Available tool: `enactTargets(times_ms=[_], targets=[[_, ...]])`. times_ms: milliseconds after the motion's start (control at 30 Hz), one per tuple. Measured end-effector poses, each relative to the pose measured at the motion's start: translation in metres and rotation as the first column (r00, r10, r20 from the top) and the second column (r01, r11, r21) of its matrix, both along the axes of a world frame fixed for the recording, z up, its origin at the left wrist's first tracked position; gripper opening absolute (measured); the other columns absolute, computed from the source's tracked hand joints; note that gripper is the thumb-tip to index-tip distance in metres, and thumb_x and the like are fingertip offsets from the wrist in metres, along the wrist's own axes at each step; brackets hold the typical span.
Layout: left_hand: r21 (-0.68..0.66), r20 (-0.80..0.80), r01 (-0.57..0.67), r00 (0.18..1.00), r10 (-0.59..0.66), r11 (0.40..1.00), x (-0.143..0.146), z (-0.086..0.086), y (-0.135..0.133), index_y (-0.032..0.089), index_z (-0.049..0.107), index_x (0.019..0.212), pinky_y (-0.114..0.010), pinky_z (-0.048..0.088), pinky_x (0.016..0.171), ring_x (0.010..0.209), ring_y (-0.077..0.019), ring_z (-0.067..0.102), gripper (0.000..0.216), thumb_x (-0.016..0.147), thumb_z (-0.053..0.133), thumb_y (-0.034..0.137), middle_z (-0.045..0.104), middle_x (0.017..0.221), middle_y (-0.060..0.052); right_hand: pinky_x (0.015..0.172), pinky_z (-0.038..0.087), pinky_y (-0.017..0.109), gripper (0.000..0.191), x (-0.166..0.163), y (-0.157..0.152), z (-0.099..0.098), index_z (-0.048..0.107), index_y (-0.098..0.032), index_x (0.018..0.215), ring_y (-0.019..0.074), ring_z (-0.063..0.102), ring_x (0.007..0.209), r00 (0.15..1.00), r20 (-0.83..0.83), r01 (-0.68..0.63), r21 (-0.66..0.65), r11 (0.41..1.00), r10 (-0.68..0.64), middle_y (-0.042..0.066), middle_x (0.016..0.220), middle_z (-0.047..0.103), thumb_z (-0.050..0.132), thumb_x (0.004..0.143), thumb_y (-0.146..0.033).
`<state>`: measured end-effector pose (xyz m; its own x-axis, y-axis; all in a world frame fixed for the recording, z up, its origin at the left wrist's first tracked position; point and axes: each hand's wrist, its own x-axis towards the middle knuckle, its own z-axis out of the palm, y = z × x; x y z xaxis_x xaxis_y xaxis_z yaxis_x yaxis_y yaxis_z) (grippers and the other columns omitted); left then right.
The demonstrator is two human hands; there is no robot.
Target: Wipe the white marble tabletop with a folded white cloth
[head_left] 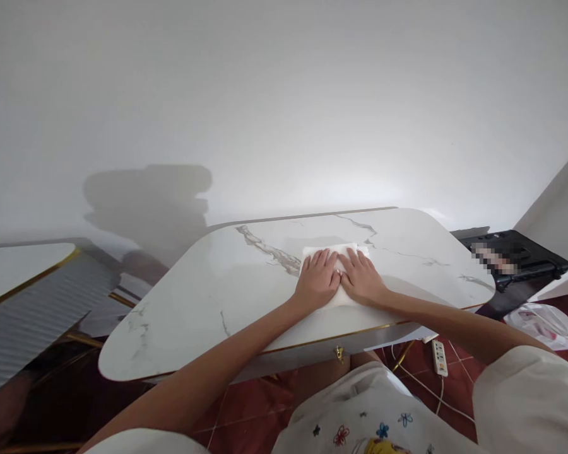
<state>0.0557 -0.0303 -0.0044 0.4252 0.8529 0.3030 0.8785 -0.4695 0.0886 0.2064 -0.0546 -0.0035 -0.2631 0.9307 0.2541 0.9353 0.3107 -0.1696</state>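
Note:
A white cloth (339, 300), folded into a rough square, lies on a white marble-patterned table (180, 302) with rounded corners and a gold edge. Pressed flat on the cloth is my left hand (318, 280), its fingers stretched forward and a little apart. My right hand (361, 279) rests flat beside it, fingers also extended. The two thumbs meet or nearly meet in the middle. Much of the cloth is hidden under both palms; its far edge shows past the fingertips. A small gold knob (339, 353) sits on the table's front.
A white wall (284, 113) stands right behind the table. At left is another gold-edged white top (23, 268) with a ribbed grey side. A black case (525, 246) is at right, near a plastic bag (544, 325). A power strip (439, 358) with cords lies on the red tiles.

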Motion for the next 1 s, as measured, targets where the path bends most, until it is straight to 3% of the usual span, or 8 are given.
enactTargets(times_ms=[233, 500, 667, 833, 1000], targets=[[0.083, -0.016, 0.013, 1.000, -0.011, 0.996, -0.004, -0.005, -0.018, 0.014, 0.050, 0.141, -0.051, 0.032, 0.115, 0.138, -0.0305, 0.043, 0.050, 0.094, 0.036, 0.022, 0.051, 0.147, -0.016, 0.114, 0.032, 0.051, 0.054, -0.003, -0.017, -0.001, 0.042, -0.014, 0.151, 0.0368, 0.034, 0.144, 1.000, -0.010, -0.006, -0.004, 1.000, 0.006, 0.017, 0.158, 0.037, 0.040, 0.099, -0.028], [0.121, -0.064, 0.027, 0.998, -0.020, 0.992, 0.009, -0.007, -0.046, 0.008, 0.050, 0.140, -0.054, 0.035, 0.112, 0.136, -0.0338, 0.045, 0.050, 0.093, 0.040, 0.024, 0.051, 0.145, -0.021, 0.113, 0.035, 0.052, 0.054, 0.009, -0.040, -0.012, 0.047, -0.011, 0.147, 0.0387, 0.038, 0.142, 0.999, 0.011, -0.032, 0.094, 0.995, 0.031, 0.019, 0.156, 0.040, 0.044, 0.096, -0.026], [0.126, -0.066, 0.073, 0.996, -0.065, 0.989, 0.019, -0.007, -0.055, 0.007, 0.049, 0.140, -0.056, 0.034, 0.111, 0.136, -0.0351, 0.044, 0.051, 0.093, 0.039, 0.024, 0.051, 0.145, -0.022, 0.113, 0.036, 0.052, 0.056, 0.022, -0.052, -0.008, 0.044, -0.012, 0.149, 0.0388, 0.036, 0.143, 1.000, 0.011, -0.010, 0.011, 1.000, 0.010, 0.018, 0.157, 0.038, 0.044, 0.095, -0.027], [0.045, -0.046, 0.107, 0.993, -0.105, 0.993, 0.035, -0.002, -0.046, 0.008, 0.046, 0.142, -0.057, 0.030, 0.114, 0.138, -0.0348, 0.041, 0.052, 0.093, 0.039, 0.024, 0.047, 0.148, -0.021, 0.115, 0.033, 0.051, 0.057, 0.038, -0.047, -0.004, 0.042, -0.013, 0.150, 0.0368, 0.031, 0.146, 1.000, 0.003, 0.022, -0.043, 0.999, -0.022, 0.016, 0.159, 0.035, 0.042, 0.095, -0.027], [-0.026, -0.035, 0.101, 0.994, -0.102, 0.995, 0.049, 0.005, -0.016, 0.011, 0.045, 0.142, -0.055, 0.028, 0.115, 0.140, -0.0333, 0.038, 0.051, 0.093, 0.040, 0.024, 0.045, 0.150, -0.019, 0.113, 0.035, 0.051, 0.056, 0.049, -0.019, -0.002, 0.043, -0.014, 0.150, 0.0361, 0.034, 0.144, 0.999, 0.013, 0.036, -0.029, 0.999, -0.036, 0.016, 0.158, 0.037, 0.040, 0.095, -0.026]])
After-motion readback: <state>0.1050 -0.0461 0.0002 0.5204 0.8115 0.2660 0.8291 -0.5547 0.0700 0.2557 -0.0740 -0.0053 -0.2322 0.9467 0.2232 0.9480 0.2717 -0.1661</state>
